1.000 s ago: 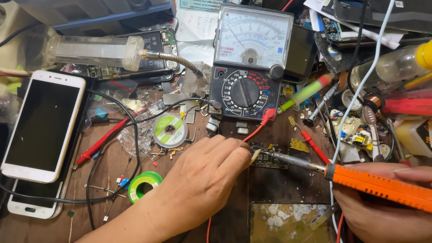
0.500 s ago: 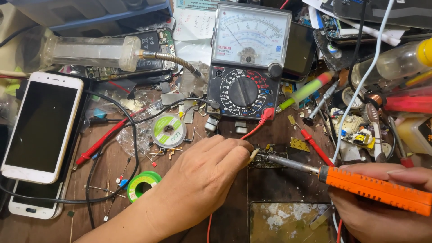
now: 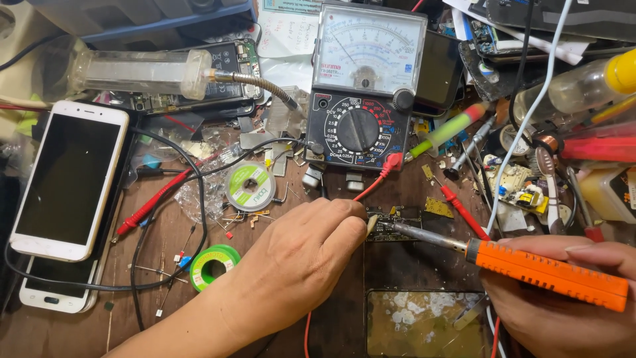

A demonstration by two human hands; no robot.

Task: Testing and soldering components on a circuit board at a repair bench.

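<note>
Right hand (image 3: 563, 305) at the near right corner of the surface (image 3: 79, 331), fingers wrapped around the orange handle of a soldering iron (image 3: 530, 268); metal tip lies on a small dark circuit board (image 3: 394, 222) near the surface's middle. Left hand (image 3: 298, 265) rests palm down just left of the board, thumb and forefinger pressed together, pinching something small and pale at the board's left edge; what it is, cannot tell. Analog multimeter (image 3: 364, 86) stands beyond the board toward the far edge. White phone (image 3: 69, 179) lies screen up at the left edge. Green solder spool (image 3: 213, 264) sits left of the left hand.
</note>
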